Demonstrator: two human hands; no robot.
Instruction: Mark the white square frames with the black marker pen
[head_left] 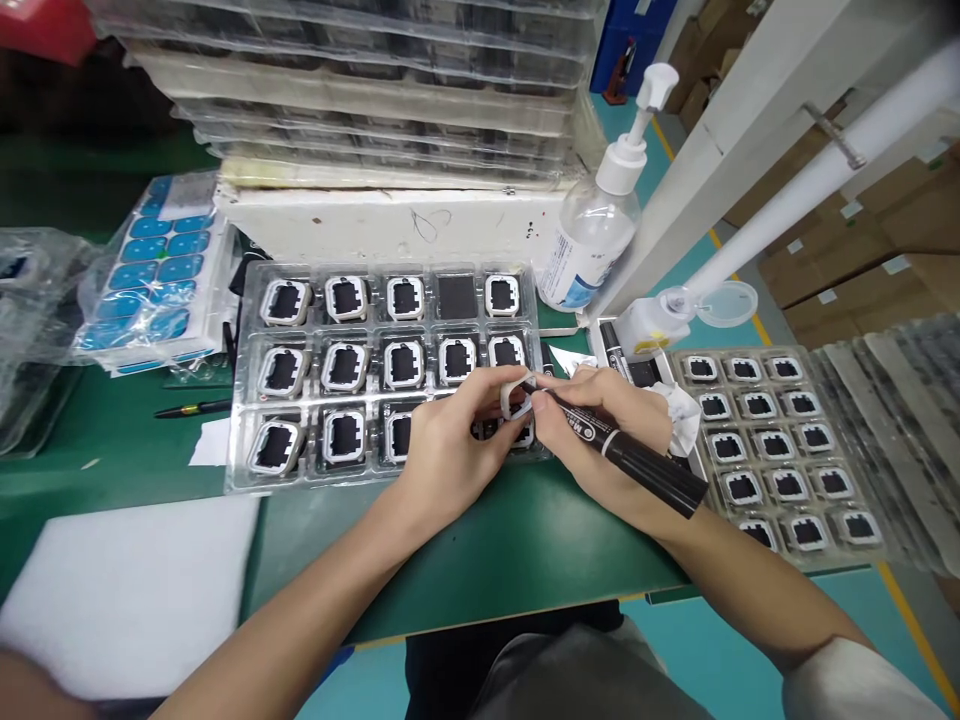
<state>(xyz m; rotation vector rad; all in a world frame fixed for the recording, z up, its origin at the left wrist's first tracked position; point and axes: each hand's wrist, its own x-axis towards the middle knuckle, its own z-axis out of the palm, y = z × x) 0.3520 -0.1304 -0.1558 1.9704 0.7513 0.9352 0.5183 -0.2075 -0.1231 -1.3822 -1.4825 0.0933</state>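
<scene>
My left hand (454, 445) is closed on a small, light-coloured square frame (516, 397), pinched between thumb and fingers. In my right hand (592, 425) is a black marker pen (637, 462), its tip end at the frame and its thick black end pointing down to the right. Fingers partly hide the frame and the pen tip. Both hands are over the right front part of a clear plastic tray (315, 480). Similar silvery frames with dark openings, such as one frame (345, 367), sit in its pockets. One back-row pocket (456, 297) holds no frame.
A second tray (765, 420) of frames lies at the right. Behind stand stacked trays (375, 90) on a white box (390, 225), a pump bottle (592, 240) and a white post (720, 140). Blue-patterned sheets (157, 260) and a white foam sheet (135, 590) lie left.
</scene>
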